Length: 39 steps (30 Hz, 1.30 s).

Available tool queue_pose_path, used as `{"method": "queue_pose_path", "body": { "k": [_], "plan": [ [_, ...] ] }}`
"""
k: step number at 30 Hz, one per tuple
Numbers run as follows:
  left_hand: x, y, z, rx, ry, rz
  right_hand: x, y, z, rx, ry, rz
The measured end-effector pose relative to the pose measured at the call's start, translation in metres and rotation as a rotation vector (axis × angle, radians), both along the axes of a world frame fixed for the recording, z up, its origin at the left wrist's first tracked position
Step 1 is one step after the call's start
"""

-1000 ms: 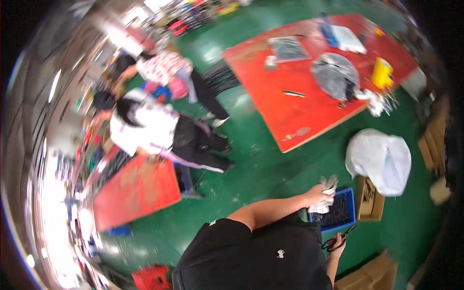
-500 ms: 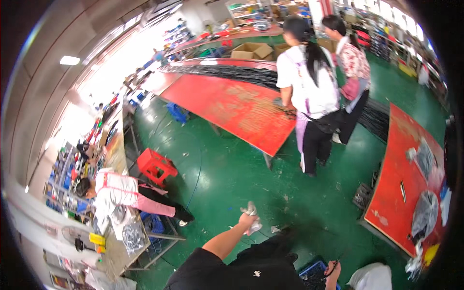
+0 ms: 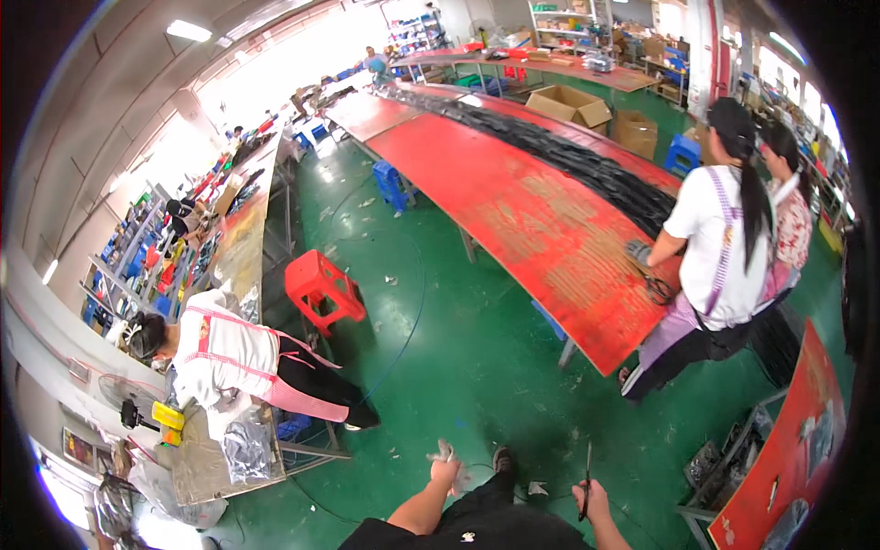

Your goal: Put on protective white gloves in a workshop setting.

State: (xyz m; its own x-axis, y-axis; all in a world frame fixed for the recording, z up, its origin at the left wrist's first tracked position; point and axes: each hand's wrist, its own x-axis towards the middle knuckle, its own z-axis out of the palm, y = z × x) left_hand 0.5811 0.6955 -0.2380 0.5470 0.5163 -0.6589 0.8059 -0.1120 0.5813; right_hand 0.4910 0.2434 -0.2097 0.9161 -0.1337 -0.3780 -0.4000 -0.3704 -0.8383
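Note:
My left hand (image 3: pixel 445 469) hangs low in front of me over the green floor. Its fingers look apart, and a pale, glove-like covering shows on them; nothing can be made out in its grip. To the right, my right hand (image 3: pixel 596 502) is closed round the handles of a pair of scissors (image 3: pixel 588 467), whose dark, thin blades point upward. Between the two hands, my shoe (image 3: pixel 502 460) shows on the floor. Neither hand touches a table.
A long red table (image 3: pixel 513 211) carries black strips; two people stand at its right end. A red stool (image 3: pixel 323 291) stands left of centre, near a person bent over a workbench (image 3: pixel 197 467). Another red table (image 3: pixel 779 458) is at the right. A thin hose crosses the floor.
The view has swung left, so tables and people sit farther right. My right hand with the scissors has come up from beside a blue crate, which is now out of view.

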Motion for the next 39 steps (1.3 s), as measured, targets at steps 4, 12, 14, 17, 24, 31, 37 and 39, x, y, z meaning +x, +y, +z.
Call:
{"method": "queue_pose_path", "body": {
  "k": [4,12,14,17,24,31,37,39],
  "plan": [
    [0.106,0.042,0.027,0.001,-0.125,-0.021,0.137,0.078,0.029,-0.027,-0.024,0.204],
    [0.245,0.109,0.020,-0.159,-0.215,0.137,0.340,0.164,0.134,-0.020,-0.109,0.382],
    [0.263,0.118,0.002,-0.137,-0.152,0.142,0.377,0.164,0.131,-0.032,-0.110,0.391],
    [0.286,0.128,-0.011,-0.127,-0.104,0.259,0.444,0.172,0.119,-0.062,-0.037,0.427],
    [0.404,0.162,0.055,0.025,0.031,0.358,0.627,0.215,0.138,-0.019,-0.067,0.492],
    [0.567,0.211,0.078,-0.353,-0.385,0.478,0.824,0.288,0.123,-0.195,-0.330,0.793],
    [0.645,0.259,0.029,-0.488,-0.261,0.309,0.901,0.350,0.143,-0.173,-0.169,0.601],
    [0.674,0.289,0.026,-0.474,-0.183,0.246,0.900,0.363,0.143,-0.122,-0.152,0.468]
  ]
}}
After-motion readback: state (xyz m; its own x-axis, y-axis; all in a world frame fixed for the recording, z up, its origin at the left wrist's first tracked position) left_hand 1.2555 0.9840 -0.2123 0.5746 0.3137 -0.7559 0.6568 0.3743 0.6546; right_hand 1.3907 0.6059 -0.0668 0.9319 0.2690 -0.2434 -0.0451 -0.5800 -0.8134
